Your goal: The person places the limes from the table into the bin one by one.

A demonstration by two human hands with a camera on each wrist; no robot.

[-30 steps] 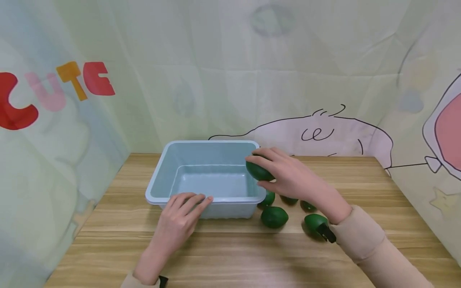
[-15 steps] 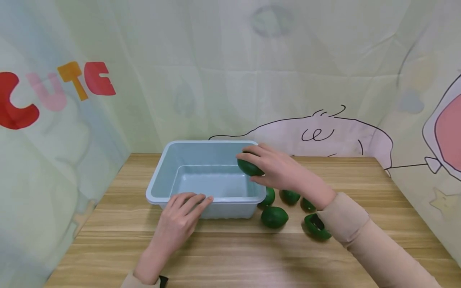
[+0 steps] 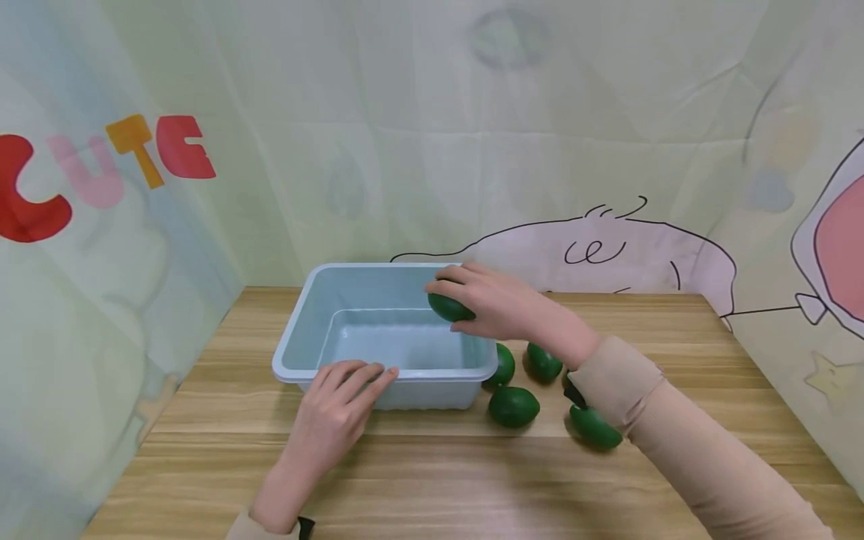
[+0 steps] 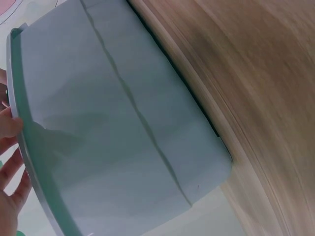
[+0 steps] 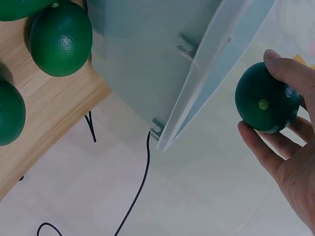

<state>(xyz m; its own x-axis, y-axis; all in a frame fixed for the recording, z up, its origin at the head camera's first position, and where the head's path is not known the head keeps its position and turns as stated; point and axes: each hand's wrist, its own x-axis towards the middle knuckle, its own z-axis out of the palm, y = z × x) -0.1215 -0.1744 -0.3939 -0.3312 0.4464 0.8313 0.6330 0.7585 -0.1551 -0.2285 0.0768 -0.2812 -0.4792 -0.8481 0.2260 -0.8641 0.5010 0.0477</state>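
Observation:
My right hand point(image 3: 496, 300) grips a dark green lime point(image 3: 447, 306) over the right side of a pale blue plastic box point(image 3: 388, 394). In the right wrist view, thumb and fingers wrap round that lime point(image 5: 263, 101), its pale stem spot showing. My left hand point(image 3: 337, 409) holds the near rim, fingers over the edge. From the left wrist view, a fingertip point(image 4: 11, 127) lies at the rim, beside the box's smooth wall point(image 4: 98, 123). No lime shows inside the box. Several limes lie right of it, one near lime point(image 3: 514, 407) fully visible.
A wooden table point(image 3: 432, 480) carries everything. Another lime point(image 3: 595, 427) lies beneath the right sleeve point(image 3: 617, 390), which partly covers one more behind it. A printed curtain point(image 3: 378, 150) hangs behind the table. A thin black cable point(image 5: 147, 167) shows in the right wrist view.
My right hand has moved left with the lime, from the box's right rim to above its inside. The left hand stays on the near rim.

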